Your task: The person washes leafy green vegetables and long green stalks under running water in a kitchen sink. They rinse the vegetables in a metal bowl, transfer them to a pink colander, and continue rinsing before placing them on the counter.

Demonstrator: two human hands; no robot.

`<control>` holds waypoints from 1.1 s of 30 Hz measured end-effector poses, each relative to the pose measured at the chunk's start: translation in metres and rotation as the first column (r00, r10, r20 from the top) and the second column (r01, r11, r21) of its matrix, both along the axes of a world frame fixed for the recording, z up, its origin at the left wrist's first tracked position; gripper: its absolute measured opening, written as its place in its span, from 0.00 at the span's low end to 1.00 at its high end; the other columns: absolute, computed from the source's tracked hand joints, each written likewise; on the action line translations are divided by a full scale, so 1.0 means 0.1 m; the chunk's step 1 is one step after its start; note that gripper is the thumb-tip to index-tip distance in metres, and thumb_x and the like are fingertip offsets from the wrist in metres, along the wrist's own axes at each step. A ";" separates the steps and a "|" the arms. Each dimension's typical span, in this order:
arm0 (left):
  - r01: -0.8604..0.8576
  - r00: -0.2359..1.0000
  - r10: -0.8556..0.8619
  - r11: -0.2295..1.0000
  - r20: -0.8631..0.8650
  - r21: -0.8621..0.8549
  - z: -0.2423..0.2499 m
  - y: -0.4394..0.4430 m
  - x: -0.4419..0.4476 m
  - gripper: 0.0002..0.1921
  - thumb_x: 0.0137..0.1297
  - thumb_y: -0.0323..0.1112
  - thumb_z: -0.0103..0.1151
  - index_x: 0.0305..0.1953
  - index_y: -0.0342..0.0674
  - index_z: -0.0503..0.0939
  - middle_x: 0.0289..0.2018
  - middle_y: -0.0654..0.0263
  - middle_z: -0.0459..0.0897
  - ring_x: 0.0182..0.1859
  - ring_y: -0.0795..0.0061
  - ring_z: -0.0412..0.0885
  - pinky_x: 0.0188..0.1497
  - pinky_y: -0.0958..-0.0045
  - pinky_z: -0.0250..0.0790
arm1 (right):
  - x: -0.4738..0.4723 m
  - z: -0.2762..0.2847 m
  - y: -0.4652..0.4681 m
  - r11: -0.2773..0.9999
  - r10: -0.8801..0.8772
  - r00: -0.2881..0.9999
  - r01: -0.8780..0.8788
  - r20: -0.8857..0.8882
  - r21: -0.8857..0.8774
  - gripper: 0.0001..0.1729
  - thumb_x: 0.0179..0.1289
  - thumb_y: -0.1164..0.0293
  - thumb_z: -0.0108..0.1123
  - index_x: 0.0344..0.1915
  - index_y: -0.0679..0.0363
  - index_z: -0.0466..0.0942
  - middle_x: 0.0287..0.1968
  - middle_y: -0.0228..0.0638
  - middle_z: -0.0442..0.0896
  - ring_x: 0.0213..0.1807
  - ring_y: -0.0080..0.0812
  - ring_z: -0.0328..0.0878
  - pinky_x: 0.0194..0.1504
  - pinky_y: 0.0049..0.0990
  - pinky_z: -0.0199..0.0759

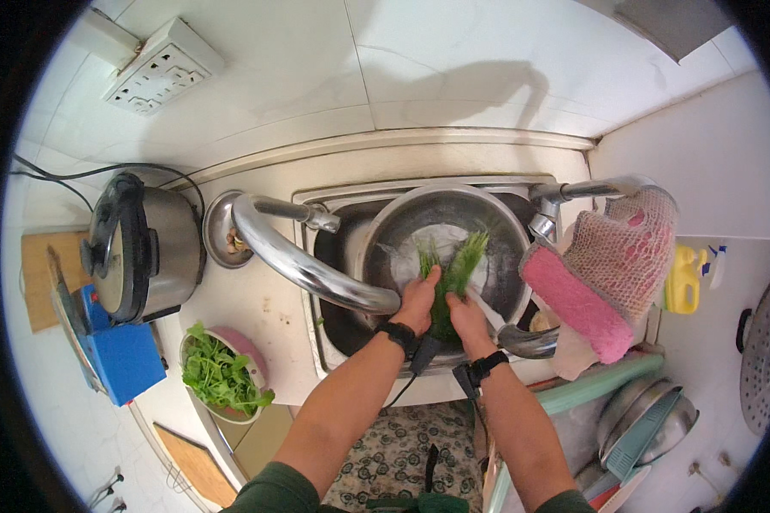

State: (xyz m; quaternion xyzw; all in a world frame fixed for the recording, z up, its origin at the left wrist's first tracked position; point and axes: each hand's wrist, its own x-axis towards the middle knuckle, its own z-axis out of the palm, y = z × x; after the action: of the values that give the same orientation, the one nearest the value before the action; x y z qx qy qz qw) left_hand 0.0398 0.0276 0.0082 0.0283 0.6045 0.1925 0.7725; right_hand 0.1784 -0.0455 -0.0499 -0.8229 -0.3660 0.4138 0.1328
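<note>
My left hand (417,301) and my right hand (467,320) both grip a bunch of slender green leafy vegetables (465,260) over a round stainless steel basin (436,211). The leaf tips fan out away from me into the basin. Their lower ends hang between my wrists, partly hidden by the hands. Water stands in the basin. The basin rests in a stainless steel sink (343,240). Beside my right hand, a stream of water (486,309) runs from the right faucet (529,340). Another curved faucet (314,269) reaches down close to my left hand.
A pink-rimmed colander (250,349) of leafy greens stands left of the sink, near a metal bowl (215,227) and an electric pressure cooker (147,247). Pink cloth and netting (616,263) hang over the right faucet pipe. Metal bowls (641,417) sit at lower right.
</note>
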 end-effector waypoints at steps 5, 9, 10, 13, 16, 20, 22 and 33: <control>0.130 0.989 -0.127 0.991 -0.080 0.036 0.00 0.06 -0.03 0.53 0.70 0.63 0.63 0.81 0.37 0.49 0.81 0.48 0.49 0.82 0.51 0.49 0.80 0.48 0.48 | -0.02 -0.21 -0.03 0.957 -0.126 0.949 0.194 -0.290 0.217 0.30 0.77 0.55 0.55 0.65 0.68 0.73 0.58 0.49 0.83 0.60 0.44 0.79 0.62 0.35 0.70; 0.178 0.980 -0.157 0.967 -0.122 0.182 0.06 0.07 -0.06 0.51 0.67 0.64 0.66 0.78 0.34 0.57 0.77 0.48 0.60 0.79 0.52 0.57 0.78 0.48 0.51 | -0.18 0.06 -0.07 0.979 0.043 0.974 0.003 -0.222 0.203 0.26 0.76 0.67 0.58 0.67 0.68 0.71 0.61 0.52 0.81 0.64 0.48 0.77 0.65 0.38 0.68; 0.178 0.983 -0.163 0.964 -0.087 0.198 0.11 0.06 -0.06 0.51 0.67 0.64 0.66 0.78 0.33 0.58 0.77 0.48 0.61 0.78 0.52 0.59 0.77 0.48 0.52 | -0.22 0.18 -0.07 0.973 0.034 0.955 0.035 -0.295 0.226 0.25 0.76 0.70 0.59 0.67 0.68 0.70 0.62 0.53 0.81 0.65 0.49 0.77 0.66 0.38 0.68; 0.130 0.991 -0.125 0.972 -0.038 0.197 0.27 0.05 -0.06 0.43 0.67 0.55 0.71 0.72 0.32 0.65 0.68 0.52 0.72 0.68 0.59 0.72 0.67 0.53 0.66 | -0.24 0.55 -0.08 0.937 0.164 0.961 -0.081 -0.222 0.340 0.24 0.76 0.71 0.58 0.68 0.65 0.71 0.65 0.55 0.79 0.66 0.52 0.76 0.67 0.41 0.67; 0.034 0.999 -0.035 0.953 -0.001 0.301 0.47 0.01 -0.16 0.28 0.69 0.40 0.72 0.63 0.34 0.72 0.52 0.61 0.82 0.53 0.68 0.81 0.54 0.64 0.75 | -0.26 0.86 -0.13 0.776 0.375 0.927 -0.303 -0.017 0.553 0.26 0.71 0.75 0.61 0.67 0.65 0.71 0.61 0.55 0.80 0.60 0.61 0.75 0.59 0.47 0.69; -0.029 0.999 0.020 0.976 0.043 0.216 0.82 -0.06 -0.32 0.27 0.64 0.37 0.75 0.59 0.33 0.76 0.49 0.63 0.83 0.49 0.71 0.82 0.50 0.69 0.74 | -0.30 1.36 -0.15 0.732 0.493 0.864 -0.348 -0.103 0.585 0.28 0.64 0.77 0.65 0.64 0.65 0.72 0.54 0.52 0.80 0.57 0.60 0.70 0.59 0.48 0.65; -0.014 0.992 -0.023 0.956 0.125 0.292 1.03 -0.09 -0.39 0.25 0.64 0.36 0.75 0.58 0.34 0.78 0.47 0.64 0.84 0.48 0.73 0.82 0.50 0.71 0.74 | -0.30 1.69 -0.17 0.753 0.496 0.861 -0.363 -0.110 0.548 0.28 0.63 0.77 0.66 0.64 0.65 0.72 0.54 0.51 0.80 0.59 0.58 0.70 0.62 0.47 0.64; 0.628 0.770 -0.061 0.244 -0.635 0.739 0.85 -0.06 -0.47 0.21 0.55 0.26 0.74 0.51 0.41 0.80 0.47 0.61 0.81 0.59 0.53 0.74 0.64 0.58 0.67 | 0.02 1.47 -0.42 0.890 -0.161 0.761 0.387 -0.629 0.241 0.28 0.70 0.76 0.63 0.69 0.63 0.73 0.64 0.46 0.79 0.63 0.43 0.77 0.68 0.42 0.67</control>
State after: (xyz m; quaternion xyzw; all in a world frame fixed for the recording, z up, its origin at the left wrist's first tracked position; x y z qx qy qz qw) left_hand -0.0069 0.0216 0.0930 0.6487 0.5282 0.3038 0.4560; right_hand 0.1806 -0.0874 0.0974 -0.6589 -0.2481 0.5515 0.4474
